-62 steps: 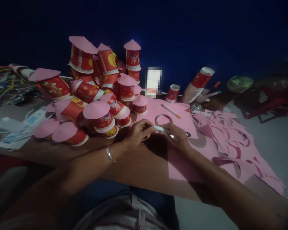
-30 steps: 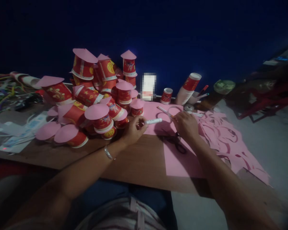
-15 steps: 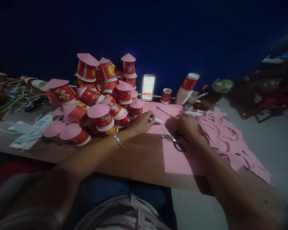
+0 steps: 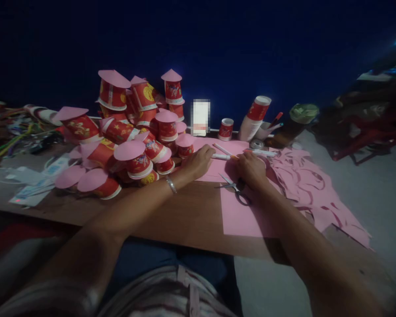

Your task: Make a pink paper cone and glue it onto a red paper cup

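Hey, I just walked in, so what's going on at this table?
A person sits working with both hands at a brown table. The left hand holds a slim white tube above pink paper. The right hand is low over the paper beside it; what its grip holds, if anything, is hidden. Open scissors lie just in front of that hand. Red cups with pink cone tops are piled to the left, and cut pink scraps lie to the right.
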The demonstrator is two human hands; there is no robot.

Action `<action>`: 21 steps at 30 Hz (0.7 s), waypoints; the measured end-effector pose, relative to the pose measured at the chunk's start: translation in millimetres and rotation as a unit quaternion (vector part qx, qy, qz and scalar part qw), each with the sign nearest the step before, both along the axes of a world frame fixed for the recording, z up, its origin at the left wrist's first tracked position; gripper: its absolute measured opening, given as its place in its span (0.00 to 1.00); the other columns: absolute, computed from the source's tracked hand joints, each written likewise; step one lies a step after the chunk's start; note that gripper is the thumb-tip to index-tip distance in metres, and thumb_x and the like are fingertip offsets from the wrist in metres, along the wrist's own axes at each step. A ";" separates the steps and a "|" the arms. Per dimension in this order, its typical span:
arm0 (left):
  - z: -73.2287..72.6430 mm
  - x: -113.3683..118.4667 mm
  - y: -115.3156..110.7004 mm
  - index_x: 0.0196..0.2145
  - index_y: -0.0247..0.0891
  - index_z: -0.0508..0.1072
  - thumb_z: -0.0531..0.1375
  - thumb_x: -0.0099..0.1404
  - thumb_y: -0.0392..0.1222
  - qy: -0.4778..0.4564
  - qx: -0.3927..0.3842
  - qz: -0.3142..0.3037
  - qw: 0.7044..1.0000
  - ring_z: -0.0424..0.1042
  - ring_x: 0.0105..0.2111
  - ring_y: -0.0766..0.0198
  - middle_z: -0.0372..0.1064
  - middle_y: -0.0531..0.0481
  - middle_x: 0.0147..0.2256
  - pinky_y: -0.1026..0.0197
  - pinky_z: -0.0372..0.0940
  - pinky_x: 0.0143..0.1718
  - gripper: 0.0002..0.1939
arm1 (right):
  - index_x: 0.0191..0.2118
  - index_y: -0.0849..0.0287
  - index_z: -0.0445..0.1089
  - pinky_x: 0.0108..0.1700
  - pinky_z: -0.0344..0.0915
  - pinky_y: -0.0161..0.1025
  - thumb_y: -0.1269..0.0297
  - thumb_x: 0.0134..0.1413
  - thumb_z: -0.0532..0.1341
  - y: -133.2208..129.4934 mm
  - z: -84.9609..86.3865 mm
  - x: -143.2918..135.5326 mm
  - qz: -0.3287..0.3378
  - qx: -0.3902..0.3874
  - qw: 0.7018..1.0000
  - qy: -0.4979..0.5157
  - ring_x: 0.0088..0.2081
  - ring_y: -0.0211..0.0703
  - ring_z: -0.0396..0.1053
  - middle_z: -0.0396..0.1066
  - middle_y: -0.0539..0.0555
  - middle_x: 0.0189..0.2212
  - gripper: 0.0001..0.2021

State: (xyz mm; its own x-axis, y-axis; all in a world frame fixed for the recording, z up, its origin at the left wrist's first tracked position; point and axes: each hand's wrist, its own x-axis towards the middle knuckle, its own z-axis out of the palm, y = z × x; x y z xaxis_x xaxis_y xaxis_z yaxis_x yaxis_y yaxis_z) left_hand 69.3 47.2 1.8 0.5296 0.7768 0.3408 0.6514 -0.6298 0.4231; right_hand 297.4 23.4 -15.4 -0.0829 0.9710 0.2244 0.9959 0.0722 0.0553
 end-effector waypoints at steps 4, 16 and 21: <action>3.0 -8.1 -47.1 0.50 0.36 0.70 0.58 0.71 0.37 0.042 0.015 -0.058 0.997 0.73 0.44 0.58 0.71 0.44 0.47 0.56 0.70 0.45 0.11 | 0.47 0.61 0.75 0.42 0.63 0.40 0.60 0.70 0.53 4.6 -4.7 3.8 0.016 0.020 1.000 -0.001 0.48 0.52 0.69 0.74 0.62 0.44 0.15; 1.4 -77.3 -100.9 0.46 0.36 0.72 0.56 0.73 0.37 0.182 0.130 -0.075 0.972 0.75 0.41 0.60 0.75 0.47 0.42 0.61 0.67 0.36 0.07 | 0.46 0.59 0.78 0.44 0.61 0.41 0.61 0.71 0.51 7.3 -10.0 6.9 0.065 0.049 0.997 0.002 0.45 0.51 0.69 0.75 0.61 0.40 0.17; 0.1 -100.2 -98.1 0.50 0.37 0.71 0.56 0.74 0.38 0.215 0.158 -0.012 0.964 0.75 0.38 0.61 0.75 0.46 0.43 0.62 0.63 0.30 0.10 | 0.46 0.60 0.78 0.43 0.60 0.40 0.61 0.70 0.53 7.0 -8.1 5.8 0.059 0.049 0.997 0.002 0.44 0.50 0.69 0.75 0.61 0.40 0.16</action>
State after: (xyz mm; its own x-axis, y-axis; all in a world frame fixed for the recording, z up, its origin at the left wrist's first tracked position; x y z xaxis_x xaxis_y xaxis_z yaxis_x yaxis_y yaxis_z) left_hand -30.9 -50.9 1.9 0.6916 0.6558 0.3026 0.7069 -0.7006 -0.0975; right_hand 303.2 30.4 -23.5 -0.1938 0.9282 0.3175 0.9810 0.1833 0.0631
